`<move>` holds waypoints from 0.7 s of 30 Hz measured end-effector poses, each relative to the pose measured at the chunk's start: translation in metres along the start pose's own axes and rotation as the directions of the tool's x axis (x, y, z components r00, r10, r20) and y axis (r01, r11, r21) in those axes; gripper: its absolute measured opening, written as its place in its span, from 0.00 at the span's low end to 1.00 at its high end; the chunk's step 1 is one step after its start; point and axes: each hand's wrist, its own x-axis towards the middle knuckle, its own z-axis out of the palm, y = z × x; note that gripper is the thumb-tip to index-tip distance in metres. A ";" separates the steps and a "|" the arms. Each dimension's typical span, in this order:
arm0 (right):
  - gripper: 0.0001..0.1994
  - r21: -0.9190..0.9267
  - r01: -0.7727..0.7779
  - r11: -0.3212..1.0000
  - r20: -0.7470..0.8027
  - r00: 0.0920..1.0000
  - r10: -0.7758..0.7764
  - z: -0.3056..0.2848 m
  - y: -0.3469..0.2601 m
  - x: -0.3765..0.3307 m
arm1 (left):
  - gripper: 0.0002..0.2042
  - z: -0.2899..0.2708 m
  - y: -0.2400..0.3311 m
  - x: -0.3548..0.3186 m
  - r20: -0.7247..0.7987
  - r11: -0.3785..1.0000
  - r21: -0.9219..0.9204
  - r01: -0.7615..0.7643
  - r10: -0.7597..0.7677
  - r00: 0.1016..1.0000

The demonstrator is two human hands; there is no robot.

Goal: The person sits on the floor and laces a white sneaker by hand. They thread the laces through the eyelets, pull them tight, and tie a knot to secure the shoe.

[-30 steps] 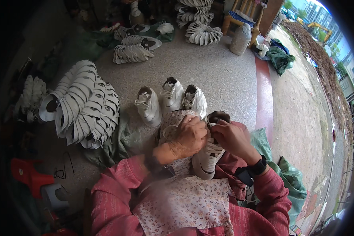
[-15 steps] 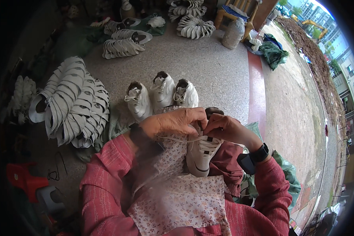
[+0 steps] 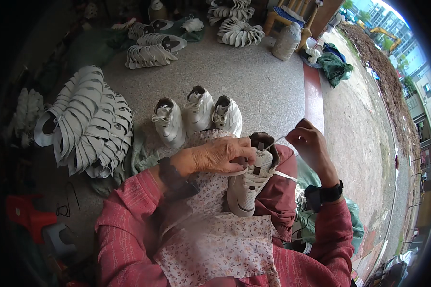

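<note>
A white sneaker (image 3: 240,198) rests toe toward me on my lap, its dark-lined opening pointing away. My left hand (image 3: 220,155) is closed at its left eyelet edge beside the tongue; a loop of lace shows under the fingers, whose tips are partly hidden. Raised to the right above the sneaker, my right hand (image 3: 310,142) pinches a white shoelace (image 3: 278,140), stretched taut from the sneaker's upper part. Another strand lies across the right side over my red trousers. A floral apron (image 3: 220,248) covers my lap.
Three laced white sneakers (image 3: 198,111) stand just beyond my knees. A big stack of white shoe uppers (image 3: 88,124) is at left, with more bundles (image 3: 151,51) farther back. A red stool (image 3: 31,215) sits lower left, a plastic jug (image 3: 287,42) by a chair at the back.
My right hand has moved from the sneaker's opening up and to the right, drawing the lace out. My left hand has shifted only slightly and stays at the sneaker.
</note>
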 end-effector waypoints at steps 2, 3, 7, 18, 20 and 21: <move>0.04 0.184 -0.058 0.981 0.057 0.997 0.048 -0.004 -0.002 -0.004 | 0.10 0.003 0.002 -0.001 -0.038 0.971 0.229 -0.069 0.080 0.996; 0.06 0.464 -0.244 0.852 0.161 0.969 0.190 -0.003 -0.006 -0.007 | 0.11 0.006 0.003 -0.001 -0.050 0.935 0.341 -0.098 0.123 0.991; 0.12 0.912 -0.407 -0.046 0.407 0.888 0.215 0.025 -0.022 -0.013 | 0.19 0.015 0.016 0.004 -0.099 0.849 0.522 -0.081 0.155 0.983; 0.06 0.776 0.160 -0.610 0.175 0.875 0.452 0.003 0.072 -0.009 | 0.22 0.021 0.040 0.012 -0.045 0.715 0.698 -0.037 0.095 0.994; 0.03 0.704 0.229 -0.672 0.242 0.812 0.531 -0.013 0.082 -0.014 | 0.22 0.020 0.039 0.011 -0.042 0.749 0.663 -0.013 0.055 0.998; 0.03 0.677 0.253 -0.691 0.292 0.769 0.568 -0.017 0.086 -0.015 | 0.22 0.019 0.037 0.010 -0.042 0.764 0.645 0.001 0.034 0.999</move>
